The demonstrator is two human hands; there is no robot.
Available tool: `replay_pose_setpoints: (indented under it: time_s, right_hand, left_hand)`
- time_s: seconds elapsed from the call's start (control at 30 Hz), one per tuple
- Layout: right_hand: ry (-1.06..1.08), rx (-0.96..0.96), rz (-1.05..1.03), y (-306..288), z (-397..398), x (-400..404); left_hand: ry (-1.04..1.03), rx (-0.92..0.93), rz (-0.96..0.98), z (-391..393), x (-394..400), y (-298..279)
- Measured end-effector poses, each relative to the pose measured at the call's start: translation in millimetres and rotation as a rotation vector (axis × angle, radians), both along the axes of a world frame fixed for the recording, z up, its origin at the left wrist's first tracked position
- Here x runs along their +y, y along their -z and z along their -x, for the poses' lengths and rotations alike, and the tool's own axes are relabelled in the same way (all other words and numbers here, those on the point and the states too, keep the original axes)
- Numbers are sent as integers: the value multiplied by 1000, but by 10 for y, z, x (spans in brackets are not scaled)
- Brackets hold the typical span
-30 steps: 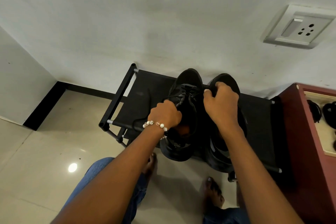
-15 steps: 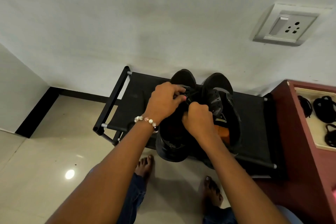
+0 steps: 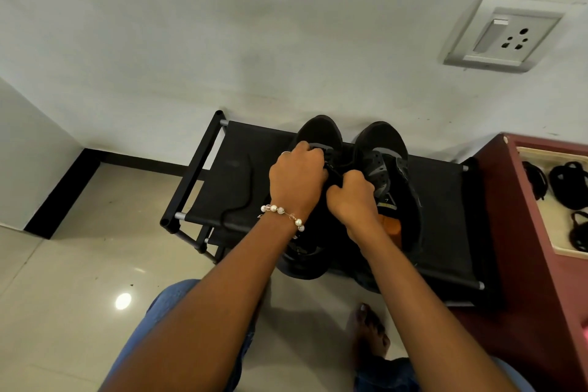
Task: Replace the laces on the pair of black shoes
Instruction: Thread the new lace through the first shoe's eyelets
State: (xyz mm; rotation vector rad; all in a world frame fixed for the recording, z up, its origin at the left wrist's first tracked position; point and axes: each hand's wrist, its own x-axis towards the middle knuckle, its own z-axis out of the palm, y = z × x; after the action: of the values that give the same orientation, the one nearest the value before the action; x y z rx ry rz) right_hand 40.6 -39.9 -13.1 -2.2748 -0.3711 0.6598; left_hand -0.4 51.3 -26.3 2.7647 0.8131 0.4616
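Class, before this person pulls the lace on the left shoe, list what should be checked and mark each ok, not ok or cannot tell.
1. Both shoes sit on the rack: ok.
2. Left hand grips the left shoe's lace area: ok.
3. Right hand pinches at the same shoe: ok.
4. Lace knot undone: cannot tell, the hands hide it.
5. Right shoe already without lace: ok, eyelets look bare.
6. A loose lace lies on the rack within reach: ok.
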Motion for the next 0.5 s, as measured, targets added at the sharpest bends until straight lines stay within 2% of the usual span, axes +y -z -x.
replay_pose_setpoints:
  time_s: [0.07,0.13,0.17,0.27,0.3,0.33,0.4,0.5]
  right_hand:
    - [1,4,6,6,-2,3]
    - [4,-2,15,8,-6,-2]
    - [7,-7,19,11,-9,-6]
    - [-3,-29,38,19,-12,-4]
    - [-13,-42,56,18,-5,3]
    - [-21,-56,72,16,4,3]
    - [-30,-89,90,12,20,2]
    - [-35,-120,84,21,50,-3]
  left_hand:
    - [27,-44,-47,-10,1,-8]
    - [-53,-72,15,-3,54,-8]
    - [-138,-91,125,7,98,-26]
    - [-426,-334,818,26,265,-58]
    - [-497,-379,982,36,270,-68]
    - [-519,-382,1035,39,271,-76]
    - [-434,-349,997,25,273,-89]
    - [-137,-306,792,30,301,-179]
